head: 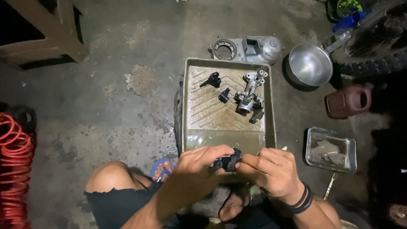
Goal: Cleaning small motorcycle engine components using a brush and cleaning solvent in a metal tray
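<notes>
Both hands' grips closed on small black part (227, 162), left hand (199, 163), right hand (273, 171)

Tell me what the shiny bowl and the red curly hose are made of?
The bowl looks like bare metal, maybe steel or aluminium: silver-grey, smooth, with a soft shine inside. The red coiled hose looks like plastic or rubber: solid glossy colour, bent into springy loops. Neither can be told for sure by look alone.
</notes>
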